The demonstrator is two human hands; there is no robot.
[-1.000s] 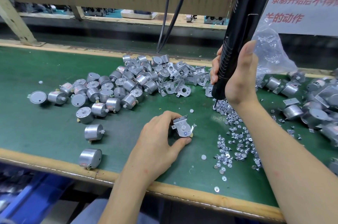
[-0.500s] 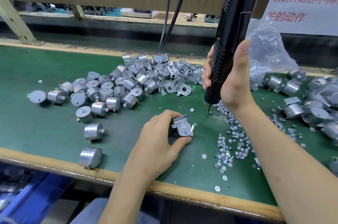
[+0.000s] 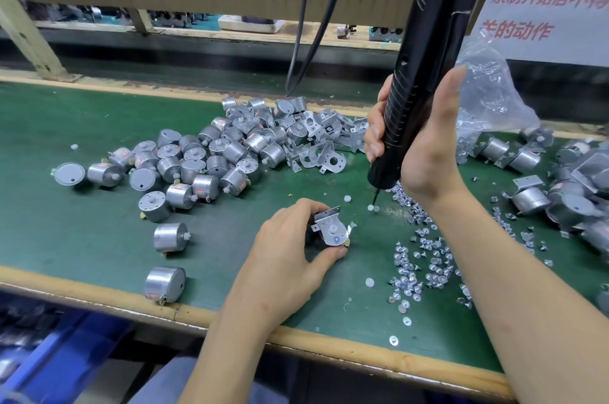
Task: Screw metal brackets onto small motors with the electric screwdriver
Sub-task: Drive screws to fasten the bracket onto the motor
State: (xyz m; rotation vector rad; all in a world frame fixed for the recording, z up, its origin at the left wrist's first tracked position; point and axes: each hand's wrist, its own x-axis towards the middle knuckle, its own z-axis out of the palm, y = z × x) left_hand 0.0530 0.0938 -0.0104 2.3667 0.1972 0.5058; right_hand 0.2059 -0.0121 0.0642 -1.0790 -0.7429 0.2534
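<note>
My left hand [image 3: 290, 248] grips a small silver motor with a metal bracket [image 3: 331, 229] laid on top, low on the green bench. My right hand [image 3: 425, 140] holds the black electric screwdriver [image 3: 418, 67] upright. Its bit tip [image 3: 374, 201] points down at a screw [image 3: 372, 207] on the mat, up and right of the bracket. Loose screws [image 3: 415, 265] lie scattered under my right forearm. A heap of bare motors [image 3: 204, 159] and a heap of loose brackets [image 3: 323, 146] sit behind my left hand.
More motors with brackets [image 3: 560, 179] pile up at the far right, beside a crumpled clear plastic bag [image 3: 487, 97]. Two single motors [image 3: 164, 283] lie near the bench's wooden front edge [image 3: 99, 295]. Black cables [image 3: 306, 41] hang at the back.
My right hand has carried the screwdriver to the left and down, from the screw pile toward the held motor. My left hand and the motor have stayed still.
</note>
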